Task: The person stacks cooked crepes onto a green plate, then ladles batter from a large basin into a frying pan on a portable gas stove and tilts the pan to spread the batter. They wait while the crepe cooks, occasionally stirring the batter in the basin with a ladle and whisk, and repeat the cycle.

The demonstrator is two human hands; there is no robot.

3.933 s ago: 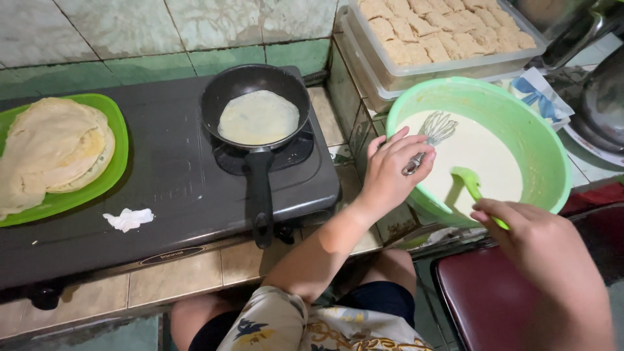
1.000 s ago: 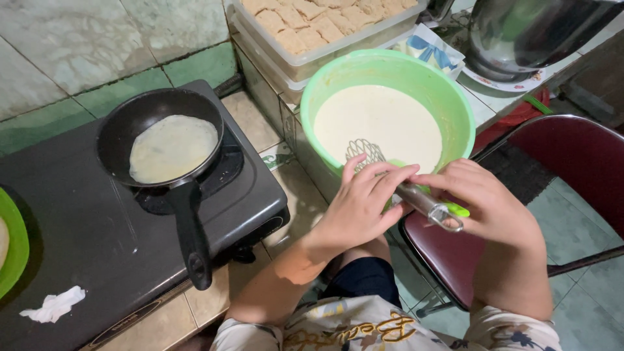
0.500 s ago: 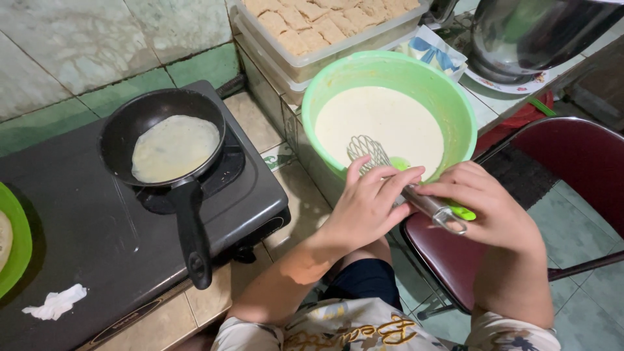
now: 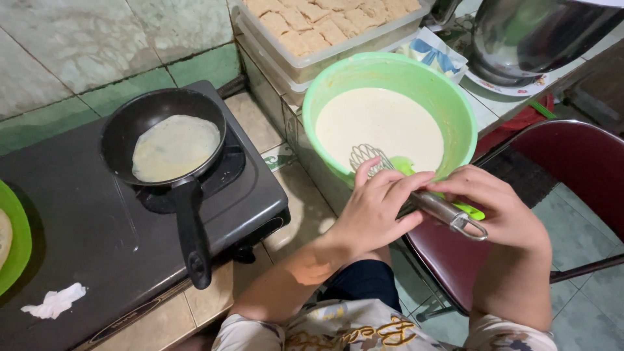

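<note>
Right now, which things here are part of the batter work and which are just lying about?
In use: left hand, right hand, whisk, green bowl, green ladle, frying pan.
Lying about: tub of squares, crumpled tissue, steel pot.

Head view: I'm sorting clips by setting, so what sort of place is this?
Probably a home or small-stall cooking spot: a black pan with thin batter on a stove, a green bowl of batter, and a tub of folded pastries.

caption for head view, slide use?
Left hand and right hand grip a metal whisk at a green batter bowl, beside a crepe frying pan.
</note>
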